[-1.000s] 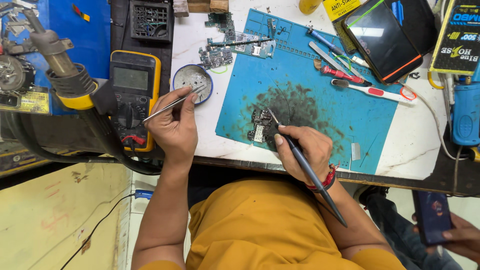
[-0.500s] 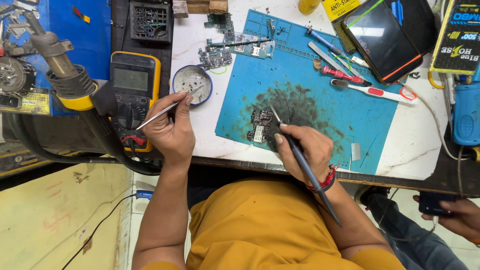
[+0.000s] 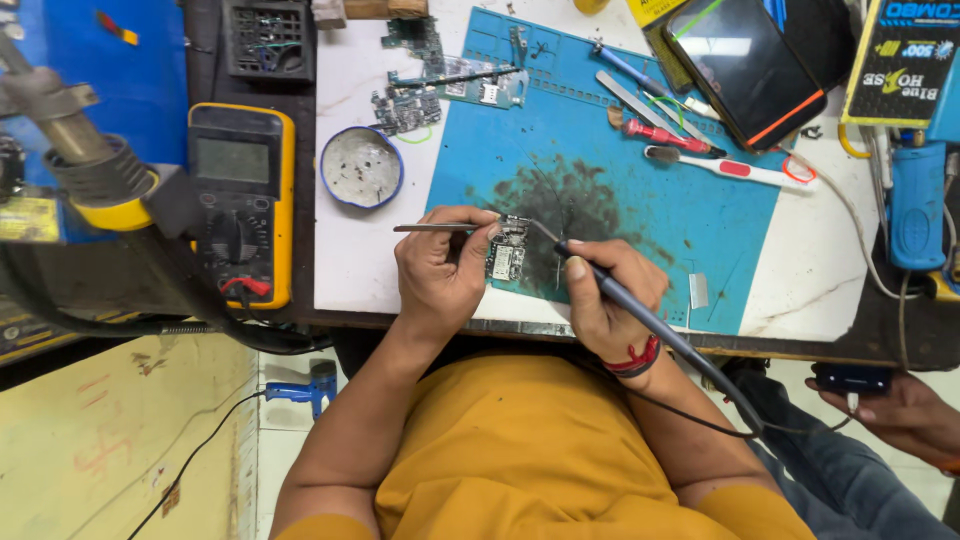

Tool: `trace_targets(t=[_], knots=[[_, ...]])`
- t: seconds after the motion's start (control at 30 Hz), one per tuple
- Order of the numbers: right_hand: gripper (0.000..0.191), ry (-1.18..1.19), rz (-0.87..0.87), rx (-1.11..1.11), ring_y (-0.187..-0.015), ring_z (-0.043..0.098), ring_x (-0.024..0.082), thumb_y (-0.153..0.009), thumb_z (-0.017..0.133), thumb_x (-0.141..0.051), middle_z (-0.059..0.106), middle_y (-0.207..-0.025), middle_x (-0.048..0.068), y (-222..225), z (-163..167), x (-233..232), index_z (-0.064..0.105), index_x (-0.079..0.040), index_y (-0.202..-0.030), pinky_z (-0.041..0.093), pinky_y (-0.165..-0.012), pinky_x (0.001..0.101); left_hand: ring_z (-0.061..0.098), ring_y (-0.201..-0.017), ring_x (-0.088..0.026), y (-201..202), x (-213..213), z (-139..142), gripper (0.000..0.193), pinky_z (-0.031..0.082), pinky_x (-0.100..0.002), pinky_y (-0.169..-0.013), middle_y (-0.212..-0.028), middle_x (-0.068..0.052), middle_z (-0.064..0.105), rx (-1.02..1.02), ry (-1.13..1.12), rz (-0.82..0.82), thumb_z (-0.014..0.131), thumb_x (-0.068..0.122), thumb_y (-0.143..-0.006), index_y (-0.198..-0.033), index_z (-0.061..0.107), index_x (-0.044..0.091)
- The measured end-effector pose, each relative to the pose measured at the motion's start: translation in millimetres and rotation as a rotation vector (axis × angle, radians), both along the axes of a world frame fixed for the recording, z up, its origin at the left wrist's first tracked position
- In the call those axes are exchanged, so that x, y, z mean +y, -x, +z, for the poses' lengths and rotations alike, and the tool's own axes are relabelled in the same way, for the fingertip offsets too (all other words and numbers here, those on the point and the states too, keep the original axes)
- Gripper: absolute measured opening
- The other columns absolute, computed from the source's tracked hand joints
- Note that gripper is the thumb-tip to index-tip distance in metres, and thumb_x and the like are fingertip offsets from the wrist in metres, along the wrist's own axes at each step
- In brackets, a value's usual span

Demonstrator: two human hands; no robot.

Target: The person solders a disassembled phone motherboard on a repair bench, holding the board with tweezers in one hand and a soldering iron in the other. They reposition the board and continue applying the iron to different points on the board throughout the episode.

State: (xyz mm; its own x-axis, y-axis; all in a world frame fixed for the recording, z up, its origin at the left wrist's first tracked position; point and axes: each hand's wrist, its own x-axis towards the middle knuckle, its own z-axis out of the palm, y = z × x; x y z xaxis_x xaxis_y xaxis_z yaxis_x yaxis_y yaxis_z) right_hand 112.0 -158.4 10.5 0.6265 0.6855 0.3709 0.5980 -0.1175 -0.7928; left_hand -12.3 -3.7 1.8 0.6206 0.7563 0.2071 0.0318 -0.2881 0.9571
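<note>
Two hands of the seated person are seen over the bench. The left hand (image 3: 440, 268) is curled, its fingers pinched around one pair of thin metal tweezers (image 3: 435, 228), whose free end sticks out to the left. The right hand (image 3: 610, 295) is closed in a pen grip around one dark soldering iron (image 3: 640, 318), whose cable trails to the near right and whose fine tip is pointed at the board.

One small circuit board (image 3: 508, 250) is seen between the two hands, at the near edge of the blue work mat (image 3: 640, 190), just beside the left fingertips. It is narrow and roughly rectangular, with silver shielding cans and dark chips on its face. Whether the tweezers' tips touch it cannot be told. The mat around it is stained with one large dark patch.

Further boards are laid at the far side: three can be counted (image 3: 440, 70). One round blue-rimmed dish (image 3: 362, 167) is set to the left of the mat, and one yellow multimeter (image 3: 240, 200) further left. One red-handled tool (image 3: 665, 137) and one white and red toothbrush (image 3: 730, 168) lie on the far right of the mat, with one phone (image 3: 750, 60) beyond them. Another person's hand (image 3: 900, 410) is seen at the near right, holding one dark phone (image 3: 850, 378).
</note>
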Motion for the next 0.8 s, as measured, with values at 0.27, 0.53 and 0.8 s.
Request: trace_targets(t=[0.27, 0.53, 0.8], knots=[[0.009, 0.027, 0.080, -0.038, -0.066, 0.066, 0.022, -0.096, 0.073, -0.007, 0.071, -0.083, 0.013, -1, 7, 9, 0.070, 0.001, -0.100, 0.048, -0.062, 0.0309, 0.065, -0.070, -0.011, -2, 2, 1, 0.007, 0.051, -0.026, -0.063, -0.091, -0.007, 0.071, 0.047, -0.057, -0.006, 0.072, 0.001, -0.098, -0.104, 0.069, 0.002], [0.008, 0.035, 0.084, -0.060, -0.065, 0.066, 0.023, -0.095, 0.073, -0.006, 0.070, -0.081, 0.012, -1, 8, 11, 0.070, 0.000, -0.099, 0.048, -0.060, 0.0313, 0.064, -0.066, -0.011, -3, 1, 0, 0.007, 0.049, -0.026, -0.059, -0.091, -0.007, 0.071, 0.047, -0.031, -0.012, 0.072, 0.000, -0.098, -0.103, 0.068, 0.002], [0.008, 0.036, 0.071, -0.059, -0.062, 0.064, 0.022, -0.094, 0.074, -0.004, 0.070, -0.080, 0.012, -1, 8, 11, 0.071, 0.001, -0.100, 0.046, -0.059, 0.0315, 0.067, -0.071, -0.012, -2, 1, 0, 0.007, 0.052, -0.027, -0.063, -0.093, -0.007, 0.071, 0.017, -0.078, -0.016, 0.071, 0.001, -0.100, -0.104, 0.066, 0.003]])
